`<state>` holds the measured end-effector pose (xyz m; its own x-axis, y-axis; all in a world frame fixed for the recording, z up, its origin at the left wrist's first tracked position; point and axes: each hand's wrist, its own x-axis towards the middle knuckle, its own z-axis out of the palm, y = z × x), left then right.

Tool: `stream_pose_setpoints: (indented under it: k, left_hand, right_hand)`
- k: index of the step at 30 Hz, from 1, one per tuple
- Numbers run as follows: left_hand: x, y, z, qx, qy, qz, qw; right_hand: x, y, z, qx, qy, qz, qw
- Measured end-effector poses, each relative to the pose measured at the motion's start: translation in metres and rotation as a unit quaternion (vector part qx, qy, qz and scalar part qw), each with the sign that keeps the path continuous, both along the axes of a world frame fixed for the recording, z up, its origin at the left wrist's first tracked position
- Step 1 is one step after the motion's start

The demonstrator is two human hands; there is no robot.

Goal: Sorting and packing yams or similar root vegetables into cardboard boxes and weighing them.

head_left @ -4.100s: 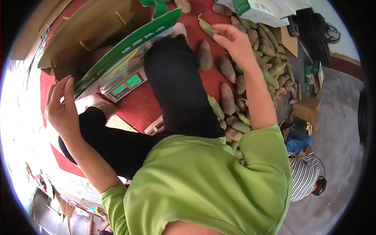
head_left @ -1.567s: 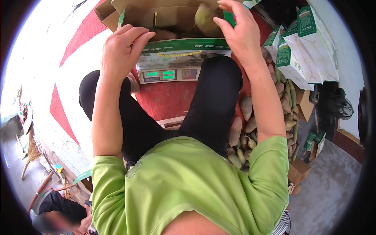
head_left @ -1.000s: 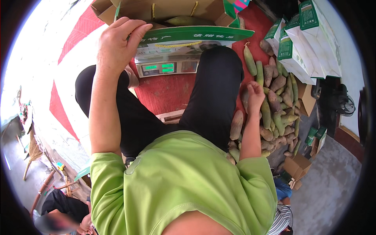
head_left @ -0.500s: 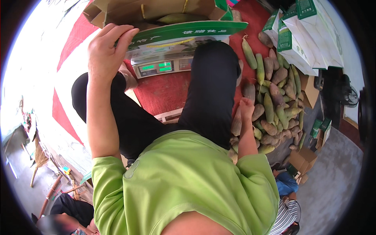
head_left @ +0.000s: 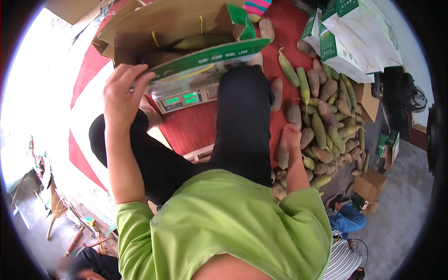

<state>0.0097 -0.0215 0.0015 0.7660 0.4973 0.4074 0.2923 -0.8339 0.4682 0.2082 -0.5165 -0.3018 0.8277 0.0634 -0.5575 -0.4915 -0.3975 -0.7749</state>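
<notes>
My left hand (head_left: 125, 95) grips the near upper edge of an open cardboard carton (head_left: 200, 63), thumb and fingers closed over its green rim. Inside the carton lies a long green radish (head_left: 205, 42), with a darker root partly seen beside it. The carton stands on a digital scale (head_left: 186, 99) with lit green figures. On my right, my right hand (head_left: 292, 134) is low over a pile of sweet potatoes (head_left: 327, 114) and green radishes (head_left: 319, 128), close to one sweet potato (head_left: 283, 153). Its fingers are foreshortened, and whatever they touch is hidden.
Red cloth (head_left: 191, 130) lies under the scale. White-and-green cartons (head_left: 350, 46) stand at far right, near a small fan (head_left: 413, 98). An open brown box (head_left: 368, 184) is at lower right, beside another person (head_left: 347, 219). A broom (head_left: 58, 205) leans at lower left.
My view has shifted, so the carton sits farther left and shows more of its inside. My left hand keeps its hold on the rim; my right hand stays by the pile.
</notes>
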Motion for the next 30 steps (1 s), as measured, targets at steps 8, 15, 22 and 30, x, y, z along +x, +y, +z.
stream_pose_setpoints:
  k: [8, 15, 22, 30]
  left_hand:
    - [0.004, -0.003, 0.006, 0.007, 0.106, -0.024, 0.994]
    - [0.024, -0.002, 0.022, 0.088, 0.231, -0.079, 0.966]
    - [0.025, 0.002, 0.015, 0.118, 0.251, -0.091, 0.956]
    - [0.011, -0.003, 0.006, 0.119, 0.183, -0.129, 0.967]
  right_hand:
    - [0.110, 0.215, 0.227, 0.048, -0.374, 0.220, 0.900]
    - [0.127, 0.365, 0.323, 0.020, -0.587, 0.360, 0.725]
    - [0.124, 0.441, 0.315, -0.172, -0.600, 0.530, 0.574]
    - [0.131, 0.442, 0.314, -0.205, -0.553, 0.570, 0.573]
